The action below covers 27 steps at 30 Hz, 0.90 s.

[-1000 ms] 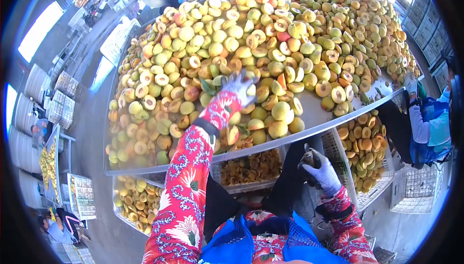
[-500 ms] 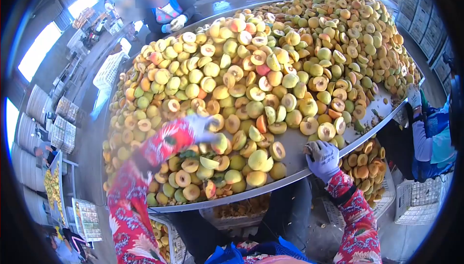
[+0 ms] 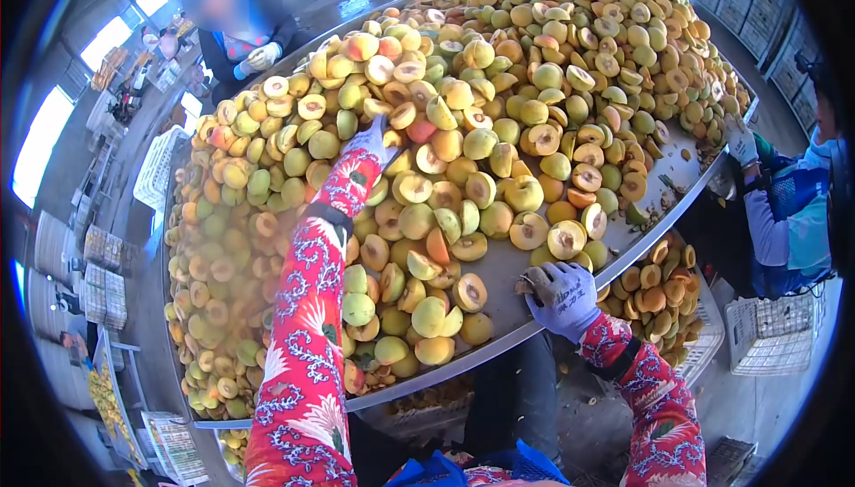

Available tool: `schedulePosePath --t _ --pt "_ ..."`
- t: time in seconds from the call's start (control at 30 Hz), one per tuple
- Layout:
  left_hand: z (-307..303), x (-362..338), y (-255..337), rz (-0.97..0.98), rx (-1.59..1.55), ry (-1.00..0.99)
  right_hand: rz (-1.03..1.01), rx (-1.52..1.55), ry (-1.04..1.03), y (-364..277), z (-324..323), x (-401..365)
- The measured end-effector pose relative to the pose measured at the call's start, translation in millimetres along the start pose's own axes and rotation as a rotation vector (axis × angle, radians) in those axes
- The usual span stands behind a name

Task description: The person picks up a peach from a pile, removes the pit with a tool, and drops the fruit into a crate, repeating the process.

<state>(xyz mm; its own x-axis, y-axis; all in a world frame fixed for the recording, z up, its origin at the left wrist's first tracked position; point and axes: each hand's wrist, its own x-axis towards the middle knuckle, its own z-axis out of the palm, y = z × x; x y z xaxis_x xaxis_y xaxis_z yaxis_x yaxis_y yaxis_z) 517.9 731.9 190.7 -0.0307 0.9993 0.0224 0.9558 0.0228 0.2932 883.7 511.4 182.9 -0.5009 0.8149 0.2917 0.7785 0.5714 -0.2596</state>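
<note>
A big heap of halved peaches (image 3: 417, 221), yellow-green with some red, covers the metal table (image 3: 508, 286); many show brown pit hollows. My left hand (image 3: 367, 141), in a pale glove, reaches far into the heap with its fingers stretched out among the fruit. No fruit is visibly held in it, though its fingertips are partly hidden. My right hand (image 3: 565, 298), in a lavender glove with writing, is at the table's near edge. Its fingers are curled, with dirty brownish tips, around something I cannot make out.
A crate of peach halves (image 3: 704, 335) stands below the table at right, beside a white crate (image 3: 775, 331). A co-worker (image 3: 788, 211) sits at the right edge; another person (image 3: 240, 41) is across the table. A white basket (image 3: 160, 166) stands left.
My left hand has moved forward and deeper into the heap, its arm now stretched out. My right hand stays at the table's edge. The view has shifted somewhat.
</note>
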Motion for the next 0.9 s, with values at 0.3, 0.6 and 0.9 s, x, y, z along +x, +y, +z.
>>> schedulePosePath --t 0.3,0.6,0.9 --pt "-7.5 -133.9 -44.3 0.167 0.219 -0.209 0.016 -0.016 -0.017 0.9 4.7 -5.7" --pt "-82.8 -284.3 -43.7 0.046 0.028 -0.279 0.024 0.036 -0.063 1.1 0.0 -9.6" --pt "-103.0 -386.1 -72.0 -0.317 -0.416 0.245 0.076 -0.062 -0.127 1.6 15.6 -4.2"
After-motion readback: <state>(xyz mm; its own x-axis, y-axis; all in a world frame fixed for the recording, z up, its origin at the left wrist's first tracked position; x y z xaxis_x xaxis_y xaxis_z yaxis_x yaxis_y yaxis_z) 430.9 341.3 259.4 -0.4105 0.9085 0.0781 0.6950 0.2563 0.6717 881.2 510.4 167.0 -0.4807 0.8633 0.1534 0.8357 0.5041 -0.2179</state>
